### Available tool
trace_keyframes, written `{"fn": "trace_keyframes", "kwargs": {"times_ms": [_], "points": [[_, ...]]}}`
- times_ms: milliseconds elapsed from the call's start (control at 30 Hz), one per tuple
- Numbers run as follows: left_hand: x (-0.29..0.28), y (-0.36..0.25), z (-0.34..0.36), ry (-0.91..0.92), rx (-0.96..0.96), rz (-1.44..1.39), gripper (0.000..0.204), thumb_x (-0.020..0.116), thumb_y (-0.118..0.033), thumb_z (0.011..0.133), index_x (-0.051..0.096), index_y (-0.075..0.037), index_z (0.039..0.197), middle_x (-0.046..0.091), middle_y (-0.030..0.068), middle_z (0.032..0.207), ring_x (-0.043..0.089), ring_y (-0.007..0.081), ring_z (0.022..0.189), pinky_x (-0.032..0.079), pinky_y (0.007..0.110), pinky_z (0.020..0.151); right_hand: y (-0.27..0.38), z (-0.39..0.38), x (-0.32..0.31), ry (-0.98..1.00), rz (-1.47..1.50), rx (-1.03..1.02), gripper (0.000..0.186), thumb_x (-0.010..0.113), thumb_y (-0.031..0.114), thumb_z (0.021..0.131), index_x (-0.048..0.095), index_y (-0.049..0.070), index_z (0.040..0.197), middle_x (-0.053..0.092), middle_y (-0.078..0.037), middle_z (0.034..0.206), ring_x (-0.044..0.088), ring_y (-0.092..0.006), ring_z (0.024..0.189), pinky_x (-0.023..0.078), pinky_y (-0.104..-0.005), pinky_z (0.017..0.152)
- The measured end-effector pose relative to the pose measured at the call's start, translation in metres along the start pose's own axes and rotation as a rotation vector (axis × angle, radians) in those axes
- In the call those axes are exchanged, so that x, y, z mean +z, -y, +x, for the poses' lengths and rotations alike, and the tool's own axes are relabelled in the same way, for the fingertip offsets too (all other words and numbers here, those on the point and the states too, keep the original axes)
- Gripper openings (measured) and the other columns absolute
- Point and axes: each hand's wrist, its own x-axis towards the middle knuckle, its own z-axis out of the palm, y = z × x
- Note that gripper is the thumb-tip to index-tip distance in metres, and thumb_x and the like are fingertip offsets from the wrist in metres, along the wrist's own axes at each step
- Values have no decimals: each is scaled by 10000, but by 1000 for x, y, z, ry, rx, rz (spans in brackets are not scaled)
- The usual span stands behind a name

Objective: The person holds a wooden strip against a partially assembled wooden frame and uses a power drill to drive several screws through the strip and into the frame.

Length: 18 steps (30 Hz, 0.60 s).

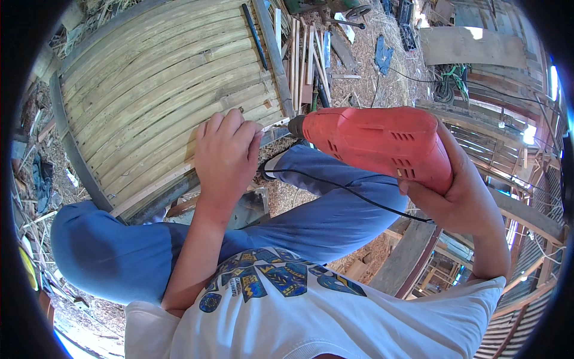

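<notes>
In my right hand (457,194) is a red corded power drill (373,140), gripped from its rear end. Its dark chuck (296,126) points left, near the corner of a slatted panel (161,90) of pale, bamboo-like strips in a dark frame. My left hand (227,149) is on the panel's near edge, over a thin pale wooden strip (156,184) along that side. Its fingers are bent and pressed together; their tips and whatever they grip are hidden. A small gap separates this hand from the chuck. The bit's tip cannot be made out.
A dark rod (255,37) lies on the panel's far right. Several narrow wooden sticks (308,60) lie beyond its right edge. The black cord (353,190) crosses over my blue-trousered leg (335,221). Wood scraps litter the floor; timber planks (472,48) stand at right.
</notes>
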Motion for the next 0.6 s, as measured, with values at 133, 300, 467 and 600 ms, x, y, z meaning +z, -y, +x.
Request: {"fn": "trace_keyframes", "kwargs": {"times_ms": [133, 300, 467, 600], "points": [[1, -1, 2, -15, 9, -11, 112, 826, -143, 849, 739, -137, 920, 564, 32, 872, 582, 271, 883, 412, 424, 785, -17, 0, 3, -53, -195, -256, 907, 776, -67, 915, 313, -12, 1693, 718, -105, 1234, 713, -138, 999, 586, -308, 847], [0, -1, 2, -19, 10, 0, 105, 824, -140, 857, 744, -132, 924, 564, 34, 870, 582, 271, 881, 412, 422, 784, -29, -20, 6, -205, 141, 28, 802, 772, -26, 887, 432, -28, 1613, 657, -170, 1398, 648, -252, 1292, 488, -385, 1120], [2, 0, 0, -26, 0, 1, 83, 814, -131, 877, 756, -130, 938, 571, 37, 867, 589, 279, 886, 422, 424, 793, -23, -20, 4, -236, 361, 19, 847, 787, -57, 891, 387, -58, 1637, 642, -128, 1398, 650, -181, 1269, 530, -327, 1038], [-2, -2, 0, 2, -7, 6, 75, 806, -131, 888, 760, -128, 947, 570, 43, 872, 590, 284, 893, 426, 428, 801, -38, -20, 14, -245, 340, 51, 854, 814, -20, 895, 394, -46, 1638, 632, -139, 1422, 631, -201, 1307, 504, -353, 1085]]}}
